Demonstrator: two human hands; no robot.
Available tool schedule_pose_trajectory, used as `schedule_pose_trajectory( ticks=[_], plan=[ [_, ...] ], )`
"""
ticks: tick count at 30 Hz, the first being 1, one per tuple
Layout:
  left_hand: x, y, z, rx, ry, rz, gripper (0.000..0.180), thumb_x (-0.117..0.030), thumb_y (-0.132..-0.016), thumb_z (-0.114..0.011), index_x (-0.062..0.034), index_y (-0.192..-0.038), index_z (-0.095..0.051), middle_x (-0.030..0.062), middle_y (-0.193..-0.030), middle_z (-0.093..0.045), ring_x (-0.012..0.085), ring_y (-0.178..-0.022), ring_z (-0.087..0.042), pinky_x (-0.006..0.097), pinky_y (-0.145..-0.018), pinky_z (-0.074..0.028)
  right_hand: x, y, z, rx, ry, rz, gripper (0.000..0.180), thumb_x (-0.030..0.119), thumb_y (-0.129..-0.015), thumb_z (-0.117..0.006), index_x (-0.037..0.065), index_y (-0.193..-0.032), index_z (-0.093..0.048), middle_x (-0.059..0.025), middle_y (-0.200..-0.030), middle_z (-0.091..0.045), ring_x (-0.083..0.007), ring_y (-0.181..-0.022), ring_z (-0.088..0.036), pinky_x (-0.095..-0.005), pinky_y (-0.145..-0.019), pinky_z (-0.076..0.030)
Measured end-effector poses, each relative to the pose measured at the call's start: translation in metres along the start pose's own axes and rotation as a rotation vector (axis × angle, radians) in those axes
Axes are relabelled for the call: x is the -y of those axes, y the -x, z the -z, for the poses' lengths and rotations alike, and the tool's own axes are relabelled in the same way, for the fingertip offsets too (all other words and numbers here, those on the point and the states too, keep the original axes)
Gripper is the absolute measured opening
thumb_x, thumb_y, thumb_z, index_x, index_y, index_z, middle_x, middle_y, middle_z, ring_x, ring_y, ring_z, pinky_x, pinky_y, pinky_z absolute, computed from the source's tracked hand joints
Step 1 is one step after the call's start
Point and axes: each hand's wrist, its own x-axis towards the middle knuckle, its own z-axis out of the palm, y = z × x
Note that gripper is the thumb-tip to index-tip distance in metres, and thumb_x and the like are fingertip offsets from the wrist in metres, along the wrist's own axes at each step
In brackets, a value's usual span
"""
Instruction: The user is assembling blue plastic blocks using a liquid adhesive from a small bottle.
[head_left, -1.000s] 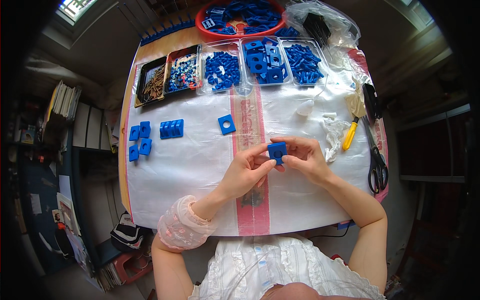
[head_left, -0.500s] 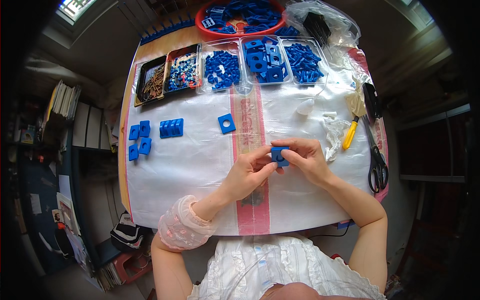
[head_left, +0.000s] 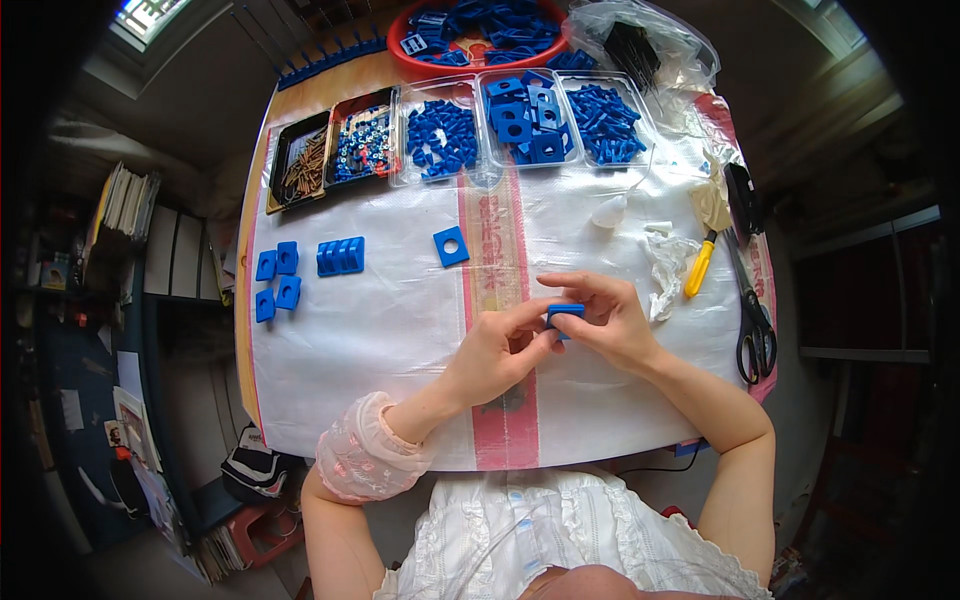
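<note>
A white sheet [head_left: 390, 390] covers the table in front of me, a pinkish stripe running down it; on the far side stands a red basin [head_left: 440, 68] of blue parts, a clear plastic bag [head_left: 690, 50] to its right; nearer, 2 black trays [head_left: 297, 202] and 3 clear trays [head_left: 532, 167] form a row, holding screws, small mixed bits and blue pieces; my left hand [head_left: 492, 352] and right hand [head_left: 615, 325] meet near the stripe; black scissors [head_left: 757, 345] lie on the right, then crumpled tissue [head_left: 668, 268] and a yellow-handled tool [head_left: 701, 268]; on the left sits a tight row of blue blocks [head_left: 341, 256]; a flat blue square [head_left: 451, 246] with a hole lies just left of the stripe; 4 loose blocks [head_left: 287, 293] cluster farther left; the held block [head_left: 566, 311], also blue, is just right of the stripe, my left index finger and thumb pinching its left side, my right thumb pressed across its front; my right index finger stretches out above it; I cannot tell how the fingers behind it sit.
</note>
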Motion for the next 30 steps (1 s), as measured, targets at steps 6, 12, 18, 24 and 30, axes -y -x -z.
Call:
schedule_pose_trajectory(
  ticks=[6,12,18,24,30],
  plan=[
    [0.002,0.001,0.001,0.008,-0.082,0.035,0.026,-0.005,-0.09,-0.058,0.0011,-0.115,-0.063,0.0061,-0.076,-0.07,0.0062,-0.059,-0.06,0.025,-0.056,-0.046,0.001,0.002,0.001,0.038,0.061,-0.044,0.03,-0.004,-0.087,-0.064,-0.005,-0.117,-0.065,-0.0103,-0.105,-0.067,-0.0145,-0.092,-0.066,-0.026,-0.072,-0.057],
    [0.001,0.0,0.001,0.016,-0.07,0.024,0.024,-0.005,-0.091,-0.057,0.0013,-0.113,-0.064,0.0066,-0.079,-0.071,0.0062,-0.06,-0.06,0.024,-0.057,-0.046,0.001,0.002,0.002,0.047,0.036,-0.051,0.029,-0.003,-0.089,-0.063,-0.004,-0.118,-0.065,-0.01,-0.105,-0.067,-0.0147,-0.091,-0.066,-0.0266,-0.075,-0.057],
    [-0.012,-0.001,0.002,0.023,0.005,0.105,0.026,-0.005,-0.093,-0.056,0.0019,-0.117,-0.063,0.008,-0.083,-0.071,0.0099,-0.073,-0.067,0.023,-0.064,-0.051,0.0,0.002,0.003,0.047,0.011,-0.063,0.028,0.002,-0.091,-0.063,-0.004,-0.119,-0.064,-0.0103,-0.104,-0.067,-0.0135,-0.085,-0.066,-0.0259,-0.067,-0.057],
    [-0.014,-0.001,0.004,0.039,0.076,0.128,0.03,-0.005,-0.094,-0.056,-0.0006,-0.123,-0.061,0.0072,-0.089,-0.072,0.0093,-0.077,-0.067,0.023,-0.063,-0.051,0.001,0.002,0.004,0.041,-0.033,-0.077,0.03,0.003,-0.093,-0.061,-0.005,-0.122,-0.062,-0.0103,-0.104,-0.068,-0.0125,-0.086,-0.065,-0.0257,-0.07,-0.056],
    [-0.01,-0.001,0.007,0.031,0.168,0.182,0.035,-0.008,-0.094,-0.057,-0.0025,-0.129,-0.058,0.007,-0.088,-0.072,0.005,-0.067,-0.061,0.02,-0.051,-0.043,0.003,0.002,0.007,0.009,-0.001,-0.063,0.031,0.003,-0.092,-0.061,-0.002,-0.122,-0.063,-0.0068,-0.099,-0.069,-0.0103,-0.085,-0.064,-0.0242,-0.071,-0.053]
  ],
)
